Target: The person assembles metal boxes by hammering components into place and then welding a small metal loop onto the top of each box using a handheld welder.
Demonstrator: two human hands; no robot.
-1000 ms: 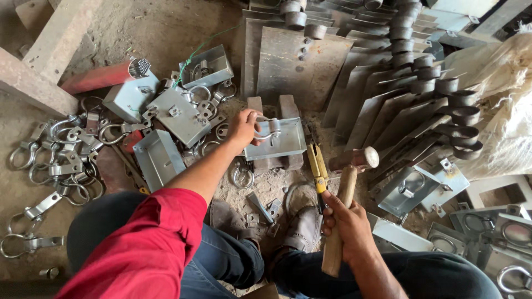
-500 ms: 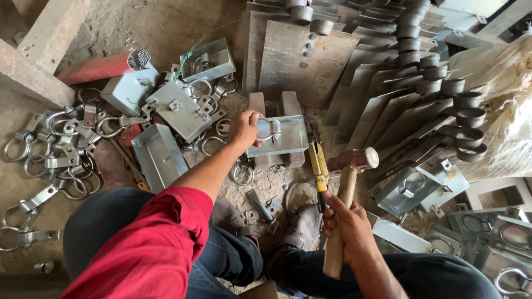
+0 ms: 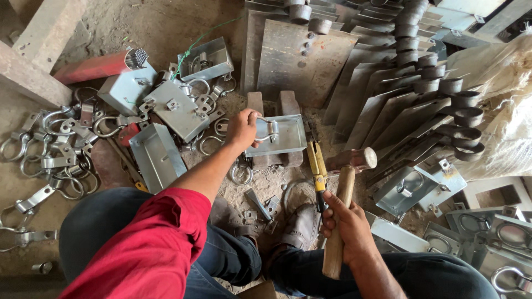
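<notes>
Seen from above, a person in a red sleeve sits on a dusty dirt floor of a workshop, with metal parts crowding in on every side.

The left hand has its fingers curled closed on the left edge of a shallow rectangular galvanised steel tray, gripping beside the metal ring handle fixed to it. The tray rests on two upright brick-brown blocks directly ahead of the person.

The right hand is wrapped firmly round the pale wooden handle of a hammer, whose head points up and away from the palm, just right of the tray. A tool with yellow handles, perhaps pliers, lies touching this hand's fingertips, between hammer and tray.

Left of the left hand lie more grey steel trays, and further left a tangle of loose steel rings and clips and a red tube. Beyond the tray lean flat rusty steel plates. Right of the hammer runs a fanned row of dark steel blades with round sockets, then white sacking.

The hammer's lower handle end overlaps the trouser leg. Trays at the right edge are cut off. Small parts near the shoe are too jumbled to identify.
</notes>
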